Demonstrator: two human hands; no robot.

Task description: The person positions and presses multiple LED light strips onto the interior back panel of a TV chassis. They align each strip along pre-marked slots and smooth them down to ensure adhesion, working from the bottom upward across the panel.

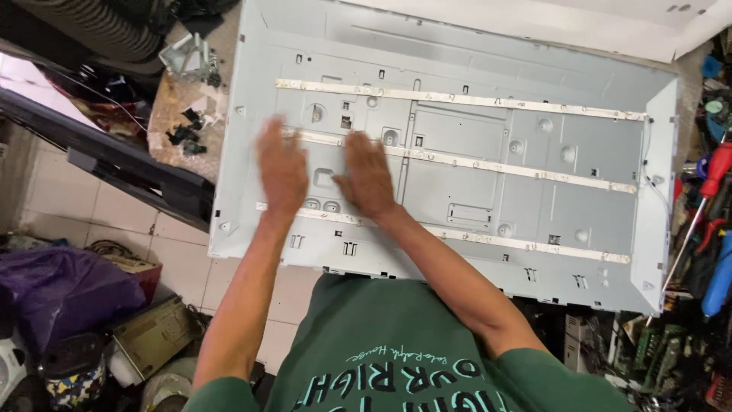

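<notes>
Flat hands (324, 172) on ribbed metal panel (473, 152)

Matt grey stamped sheet metal on the television back panel (473, 160); pale, dull LED strips (457, 99); glossy floor tiles (84, 206).

Black flat screen (114, 156) leaning at left; cardboard box (152, 336) bottom left.

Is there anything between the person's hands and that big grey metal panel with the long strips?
Nothing visible. The left hand and right hand are flat over the metal panel, by the middle strip. The hands are blurred, so contact cannot be told.
</notes>
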